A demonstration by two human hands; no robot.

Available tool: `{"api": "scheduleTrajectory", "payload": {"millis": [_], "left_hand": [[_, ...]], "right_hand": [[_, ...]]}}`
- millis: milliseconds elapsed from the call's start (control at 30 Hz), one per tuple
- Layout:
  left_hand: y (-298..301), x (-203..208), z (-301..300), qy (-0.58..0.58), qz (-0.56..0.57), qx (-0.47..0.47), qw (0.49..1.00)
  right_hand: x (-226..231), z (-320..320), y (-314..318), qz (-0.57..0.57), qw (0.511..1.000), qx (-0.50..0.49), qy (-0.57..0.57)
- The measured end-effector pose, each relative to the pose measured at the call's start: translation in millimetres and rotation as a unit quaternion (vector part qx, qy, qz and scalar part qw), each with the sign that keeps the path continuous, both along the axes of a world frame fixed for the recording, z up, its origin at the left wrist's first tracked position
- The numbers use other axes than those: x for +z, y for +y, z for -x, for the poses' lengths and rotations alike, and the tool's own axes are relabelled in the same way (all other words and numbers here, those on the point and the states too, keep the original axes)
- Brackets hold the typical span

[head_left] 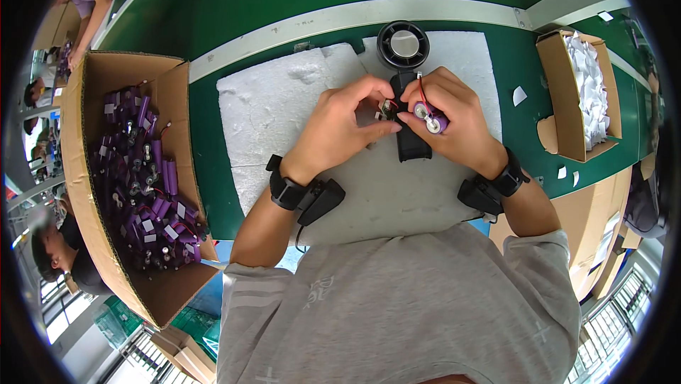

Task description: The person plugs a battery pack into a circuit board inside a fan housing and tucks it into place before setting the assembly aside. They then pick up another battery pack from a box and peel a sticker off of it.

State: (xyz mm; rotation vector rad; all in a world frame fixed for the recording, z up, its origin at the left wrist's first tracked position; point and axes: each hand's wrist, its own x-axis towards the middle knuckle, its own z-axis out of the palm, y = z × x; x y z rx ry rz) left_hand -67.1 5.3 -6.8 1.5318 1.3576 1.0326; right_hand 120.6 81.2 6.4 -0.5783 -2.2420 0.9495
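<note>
A black handheld fan [413,147] lies on white foam in front of me, its round head [403,45] pointing away. My right hand [457,118] is closed round a purple battery pack [438,125] of two cells, its silvery ends showing. From the pack a red wire rises to a small white connector [419,74]. At the left side of the fan's handle, my left hand [344,125] curls thumb and forefinger round a small part with thin wires [387,108], perhaps a circuit board. The fingers partly hide both that part and the middle of the handle.
On the left stands a cardboard box [135,260] of purple battery packs [145,171]. A smaller box [555,111] of white paper pieces [587,89] is at right, with loose scraps nearby. White foam sheets [262,100] cover the green table [213,192]. A metal rail [312,28] crosses behind. Other people are at left.
</note>
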Motion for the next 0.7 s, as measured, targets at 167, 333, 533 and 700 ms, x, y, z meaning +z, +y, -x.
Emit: {"api": "scheduleTrajectory", "payload": {"millis": [167,333,533,700], "left_hand": [[-3.9,-2.2,4.1,-0.041,0.010,-0.010,0.999],[-1.9,-3.5,3.4,-0.032,-0.063,-0.015,0.997],[0.4,-13.2,13.5,0.041,-0.104,-0.011,0.994],[-2.8,-10.6,17.7,0.062,-0.079,-0.033,0.994]], "right_hand": [[-5.9,4.0,-4.0,-0.031,0.999,-0.008,-0.021],[-4.8,5.5,-4.5,-0.035,0.999,-0.015,-0.034],[-2.8,7.1,-4.3,-0.053,0.997,-0.010,-0.062],[-6.4,6.7,-3.4,-0.076,0.995,-0.013,-0.064]]}}
